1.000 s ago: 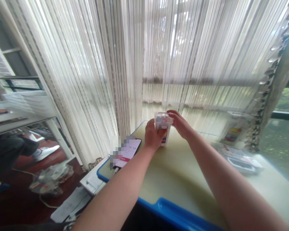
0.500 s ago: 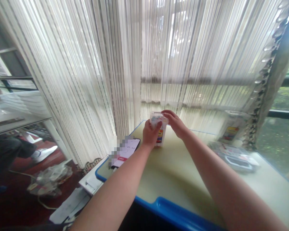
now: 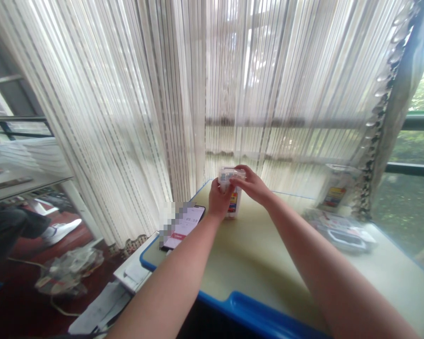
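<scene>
At the far edge of the counter (image 3: 254,254), the left hand (image 3: 217,203) grips the clear plastic container (image 3: 231,195) upright to steady it, while the right hand (image 3: 253,187) clasps its lid (image 3: 230,174) from above.

Pale desk (image 3: 254,254) w/ blue rim, set against the curtained window.
On it: a clear plastic container (image 3: 231,193) stood upright near the far edge, a phone (image 3: 183,226) lay flat at the left corner w/ screen lit, and blurred plastic packets (image 3: 342,230) lay at the right.
</scene>
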`<state>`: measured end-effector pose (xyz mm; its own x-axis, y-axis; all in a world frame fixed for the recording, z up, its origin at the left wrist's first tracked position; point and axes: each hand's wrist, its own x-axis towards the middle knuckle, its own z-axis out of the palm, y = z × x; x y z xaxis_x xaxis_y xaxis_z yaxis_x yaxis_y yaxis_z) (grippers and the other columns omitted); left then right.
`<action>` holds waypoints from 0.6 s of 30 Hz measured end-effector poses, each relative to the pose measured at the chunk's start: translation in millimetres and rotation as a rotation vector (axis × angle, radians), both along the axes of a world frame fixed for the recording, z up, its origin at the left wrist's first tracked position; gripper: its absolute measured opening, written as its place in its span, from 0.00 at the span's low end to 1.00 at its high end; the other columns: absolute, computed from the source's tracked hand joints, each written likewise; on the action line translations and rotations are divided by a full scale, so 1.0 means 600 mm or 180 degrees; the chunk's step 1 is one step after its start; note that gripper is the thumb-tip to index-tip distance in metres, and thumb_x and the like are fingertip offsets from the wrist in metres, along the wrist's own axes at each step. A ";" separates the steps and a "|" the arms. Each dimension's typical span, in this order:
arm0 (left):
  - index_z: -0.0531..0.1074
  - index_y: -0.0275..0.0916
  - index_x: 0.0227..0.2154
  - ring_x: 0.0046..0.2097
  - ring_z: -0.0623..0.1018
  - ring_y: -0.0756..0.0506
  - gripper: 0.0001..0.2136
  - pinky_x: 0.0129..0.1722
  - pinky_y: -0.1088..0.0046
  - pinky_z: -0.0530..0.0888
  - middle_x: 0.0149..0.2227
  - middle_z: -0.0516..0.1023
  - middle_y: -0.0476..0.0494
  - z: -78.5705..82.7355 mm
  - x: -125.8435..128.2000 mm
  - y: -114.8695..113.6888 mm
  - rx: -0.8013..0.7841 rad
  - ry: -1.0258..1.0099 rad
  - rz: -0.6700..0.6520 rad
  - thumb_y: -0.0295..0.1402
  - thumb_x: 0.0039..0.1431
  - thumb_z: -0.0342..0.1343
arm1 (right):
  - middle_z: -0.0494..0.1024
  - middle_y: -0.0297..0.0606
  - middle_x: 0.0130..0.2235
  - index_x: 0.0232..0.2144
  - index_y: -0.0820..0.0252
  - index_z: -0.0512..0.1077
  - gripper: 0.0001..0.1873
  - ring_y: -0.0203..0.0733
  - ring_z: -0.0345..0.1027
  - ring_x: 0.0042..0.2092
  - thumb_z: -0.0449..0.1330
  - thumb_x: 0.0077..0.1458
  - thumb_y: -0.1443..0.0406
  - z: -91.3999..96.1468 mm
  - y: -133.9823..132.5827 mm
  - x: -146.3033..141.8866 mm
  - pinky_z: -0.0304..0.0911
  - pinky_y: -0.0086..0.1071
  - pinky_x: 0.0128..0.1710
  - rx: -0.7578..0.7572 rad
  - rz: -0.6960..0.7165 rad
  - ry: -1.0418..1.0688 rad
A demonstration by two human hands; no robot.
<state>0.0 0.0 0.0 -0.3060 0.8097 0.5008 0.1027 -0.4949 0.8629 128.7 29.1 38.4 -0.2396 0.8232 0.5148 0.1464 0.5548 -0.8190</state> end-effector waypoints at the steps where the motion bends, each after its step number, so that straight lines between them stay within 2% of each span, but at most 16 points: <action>1: 0.68 0.38 0.39 0.31 0.77 0.47 0.20 0.28 0.74 0.70 0.32 0.77 0.44 -0.003 0.000 0.002 0.0025 -0.0006 -0.0024 0.47 0.50 0.61 | 0.76 0.31 0.33 0.42 0.52 0.70 0.23 0.39 0.69 0.34 0.67 0.42 0.55 0.000 0.000 0.001 0.63 0.31 0.36 -0.0022 0.0003 0.0011; 8: 0.67 0.39 0.41 0.31 0.77 0.48 0.21 0.30 0.74 0.71 0.32 0.77 0.46 -0.016 0.003 0.014 0.0035 -0.0095 -0.0221 0.45 0.47 0.63 | 0.76 0.32 0.33 0.42 0.53 0.68 0.22 0.40 0.69 0.35 0.64 0.45 0.54 0.002 0.006 0.010 0.62 0.32 0.36 -0.0055 0.0087 -0.0090; 12: 0.68 0.39 0.40 0.31 0.77 0.48 0.19 0.29 0.74 0.71 0.32 0.77 0.47 -0.014 0.008 0.011 -0.0012 0.0023 -0.0143 0.42 0.48 0.63 | 0.75 0.31 0.33 0.42 0.53 0.67 0.22 0.40 0.69 0.35 0.63 0.46 0.52 -0.003 0.014 0.017 0.63 0.34 0.37 0.0021 -0.0017 -0.0265; 18: 0.67 0.39 0.40 0.31 0.77 0.48 0.19 0.29 0.75 0.71 0.33 0.77 0.46 -0.018 0.010 0.015 0.0114 0.0055 -0.0147 0.44 0.49 0.62 | 0.74 0.32 0.34 0.42 0.53 0.66 0.25 0.41 0.69 0.35 0.63 0.45 0.49 -0.010 0.024 0.020 0.63 0.35 0.37 0.0082 -0.0068 -0.0342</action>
<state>5.9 9.3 -10.7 -0.2598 0.8041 0.5346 0.0937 -0.5300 0.8428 140.4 43.6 32.6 -0.2771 0.8155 0.5081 0.2446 0.5712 -0.7835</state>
